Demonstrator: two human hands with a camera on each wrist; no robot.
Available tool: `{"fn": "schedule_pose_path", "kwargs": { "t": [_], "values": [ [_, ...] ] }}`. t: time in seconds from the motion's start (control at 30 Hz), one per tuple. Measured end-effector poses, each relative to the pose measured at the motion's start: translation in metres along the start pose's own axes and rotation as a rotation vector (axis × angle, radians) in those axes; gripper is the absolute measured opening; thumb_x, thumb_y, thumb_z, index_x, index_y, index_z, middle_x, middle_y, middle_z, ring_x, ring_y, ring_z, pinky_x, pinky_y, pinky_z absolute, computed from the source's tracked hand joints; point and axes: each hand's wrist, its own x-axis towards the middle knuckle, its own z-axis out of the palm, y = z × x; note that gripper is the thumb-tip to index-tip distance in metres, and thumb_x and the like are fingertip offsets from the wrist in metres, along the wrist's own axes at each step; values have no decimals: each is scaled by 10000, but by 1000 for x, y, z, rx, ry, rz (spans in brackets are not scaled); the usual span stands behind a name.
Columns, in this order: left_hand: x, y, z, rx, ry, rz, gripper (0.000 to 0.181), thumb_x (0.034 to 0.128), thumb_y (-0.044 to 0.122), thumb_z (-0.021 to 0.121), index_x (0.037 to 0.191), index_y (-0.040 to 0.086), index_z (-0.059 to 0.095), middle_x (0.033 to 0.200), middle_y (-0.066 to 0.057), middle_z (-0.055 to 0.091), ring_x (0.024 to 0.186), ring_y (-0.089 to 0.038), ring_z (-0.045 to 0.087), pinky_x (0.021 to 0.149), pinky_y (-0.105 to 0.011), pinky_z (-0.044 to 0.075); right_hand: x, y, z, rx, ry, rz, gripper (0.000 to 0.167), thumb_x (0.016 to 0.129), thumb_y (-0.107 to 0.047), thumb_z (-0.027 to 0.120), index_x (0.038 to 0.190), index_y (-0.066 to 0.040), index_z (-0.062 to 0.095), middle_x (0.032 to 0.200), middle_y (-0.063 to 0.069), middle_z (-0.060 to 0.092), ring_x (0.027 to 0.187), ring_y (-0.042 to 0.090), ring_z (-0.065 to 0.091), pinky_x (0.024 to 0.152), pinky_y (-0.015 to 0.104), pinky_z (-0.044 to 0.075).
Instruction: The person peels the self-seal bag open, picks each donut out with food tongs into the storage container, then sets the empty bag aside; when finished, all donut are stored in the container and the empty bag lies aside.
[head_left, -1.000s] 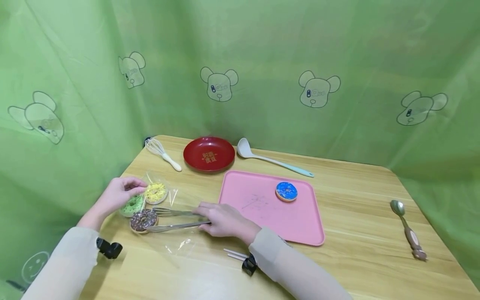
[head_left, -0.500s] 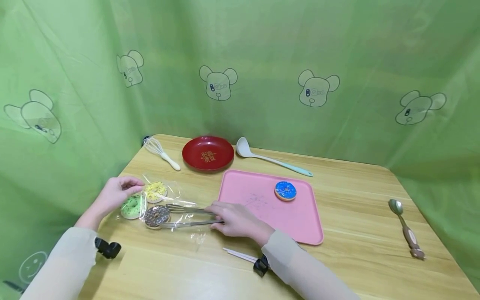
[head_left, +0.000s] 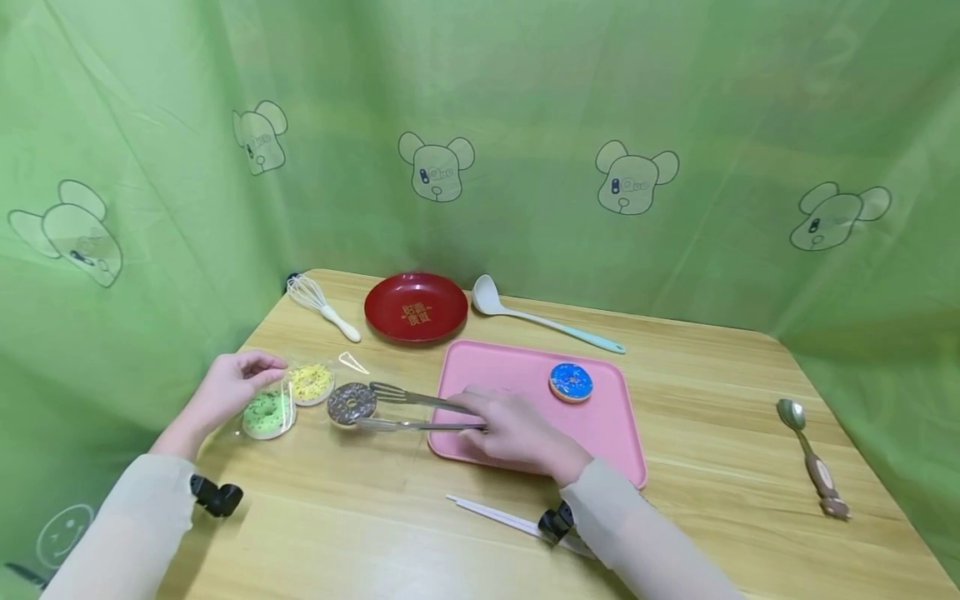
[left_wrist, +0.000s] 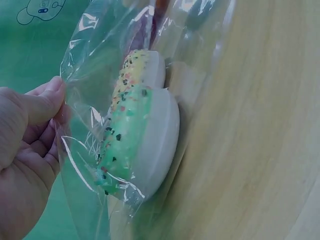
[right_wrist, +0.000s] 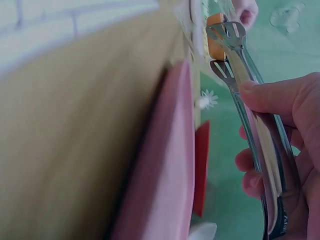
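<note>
My left hand [head_left: 228,390] pinches the edge of a clear plastic bag [left_wrist: 82,70] at the left of the table. Inside the bag lie a green donut [head_left: 264,427] and a yellow donut [head_left: 306,385], both sprinkled. Metal tongs [head_left: 420,399] are held in my right hand [head_left: 517,432], over the near left part of the pink tray [head_left: 468,358]. Between the tong tips is a chocolate donut [head_left: 345,408], right of the yellow one. In the right wrist view my thumb and fingers wrap the tongs' arms. A blue donut [head_left: 562,385] sits on the tray.
Behind the tray stand a red plate [head_left: 417,292] and a ladle [head_left: 540,321]. A white whisk [head_left: 326,310] lies at the back left. White chopsticks [head_left: 495,512] lie under my right forearm, and a spoon [head_left: 813,458] at the far right. Green curtains surround the table.
The tongs have drawn the chocolate donut rightward, away from the green and yellow ones. My right hand has moved right, over the tray. My left hand stays nearly still.
</note>
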Motion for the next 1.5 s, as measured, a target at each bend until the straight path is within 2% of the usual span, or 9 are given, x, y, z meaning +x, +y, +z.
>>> {"fn": "schedule_pose_path", "kwargs": {
  "t": [0.33, 0.53, 0.63, 0.77, 0.87, 1.0, 1.17, 1.3, 1.5],
  "values": [
    [1, 0, -1, -5, 21, -30, 279, 900, 219, 624, 1062, -7, 630, 1003, -161, 654, 870, -215, 593, 704, -165, 487, -31, 21, -22, 27, 35, 98, 385, 848, -154, 653, 1222, -205, 579, 1030, -32, 616, 869, 162, 574, 799, 288, 496],
    [3, -3, 0, 10, 35, -14, 245, 910, 196, 611, 1048, -6, 629, 979, -155, 653, 853, -239, 597, 689, -175, 494, -61, 36, -33, -53, 88, 127, 425, 833, -176, 669, 1243, -228, 571, 1074, -65, 599, 833, 160, 560, 725, 306, 486],
    [3, -3, -1, 12, 40, -10, 241, 913, 187, 605, 1046, -12, 626, 971, -158, 651, 851, -262, 597, 683, -178, 494, -78, 40, -39, -79, 110, 140, 441, 821, -182, 692, 1245, -209, 576, 1159, -24, 596, 963, 181, 580, 790, 366, 498],
    [3, -3, -2, 9, 35, -31, 245, 912, 187, 604, 1057, -10, 618, 979, -163, 644, 859, -270, 590, 686, -178, 493, -102, 45, -45, -94, 129, 180, 455, 806, -186, 713, 1243, -184, 586, 1213, 4, 589, 1003, 154, 565, 817, 386, 494],
    [4, -3, -1, 6, 33, -44, 244, 910, 183, 607, 1063, -7, 616, 981, -160, 641, 855, -260, 585, 686, -183, 493, -120, 51, -47, -107, 142, 215, 447, 801, -180, 721, 1230, -169, 595, 1144, -33, 607, 879, 116, 552, 753, 354, 497],
    [4, -3, 0, 5, 30, -45, 252, 908, 180, 609, 1071, -13, 614, 987, -164, 640, 861, -260, 584, 692, -178, 490, -148, 58, -51, -163, 202, 216, 441, 768, -144, 751, 1189, -152, 617, 1056, -53, 622, 829, 104, 556, 704, 343, 499],
    [3, -1, 0, 9, 22, -51, 257, 914, 184, 601, 1077, -13, 612, 1000, -168, 639, 873, -252, 583, 700, -169, 486, -178, 64, -54, -189, 270, 211, 463, 722, -105, 784, 1156, -139, 627, 924, -92, 586, 698, 40, 490, 563, 244, 423],
    [2, 1, 0, 11, 23, -47, 265, 916, 195, 598, 1077, -15, 612, 1005, -172, 637, 880, -255, 579, 700, -167, 482, -195, 66, -56, -168, 282, 235, 482, 700, -99, 803, 1148, -133, 629, 843, -121, 532, 615, 0, 412, 510, 191, 348],
    [2, 2, -1, 3, 23, -43, 287, 915, 214, 600, 1081, -20, 609, 1011, -182, 636, 899, -295, 583, 702, -158, 478, -210, 68, -56, -182, 273, 260, 465, 712, -148, 806, 1142, -159, 631, 865, -157, 543, 638, -16, 423, 521, 216, 386]
  ]
}}
